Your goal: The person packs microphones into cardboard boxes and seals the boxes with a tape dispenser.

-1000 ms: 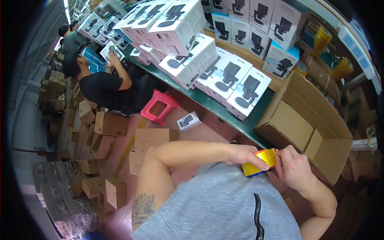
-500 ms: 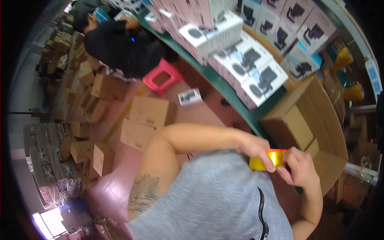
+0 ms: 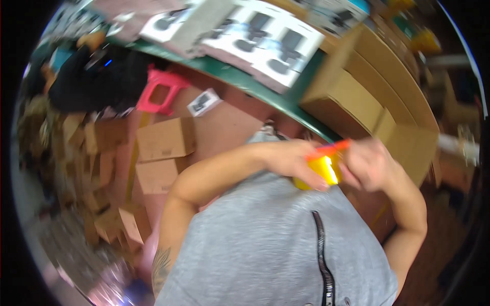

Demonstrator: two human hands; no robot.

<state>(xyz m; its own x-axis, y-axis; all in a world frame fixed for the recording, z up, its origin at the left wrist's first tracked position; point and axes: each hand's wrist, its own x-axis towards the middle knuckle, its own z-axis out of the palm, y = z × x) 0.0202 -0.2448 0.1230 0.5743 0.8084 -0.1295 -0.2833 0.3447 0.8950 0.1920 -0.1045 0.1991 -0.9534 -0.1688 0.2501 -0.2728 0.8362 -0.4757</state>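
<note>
A roll of glossy yellow tape (image 3: 322, 172) with an orange-red edge is held in front of my grey top. My left hand (image 3: 290, 159) wraps round its left side, with fingers laid over the yellow face. At the other side my right hand (image 3: 368, 164) is closed, its thumb and fingertips pinching the edge of the roll. Motion blurs the right fingers. Just beyond my hands stands an open cardboard box (image 3: 352, 94) with its flaps spread, at the end of the green table.
White printed boxes (image 3: 275, 43) stand along the green table (image 3: 224, 71). A pink stool (image 3: 162, 92), a small white box (image 3: 204, 102) and brown cartons (image 3: 166, 138) are on the floor to the left. Beside the stool is a person in black (image 3: 102, 79).
The view has turned, so the table and stool lie further left and higher. Both hands still hold the tape roll, now tilted, and my right hand has blurred with movement.
</note>
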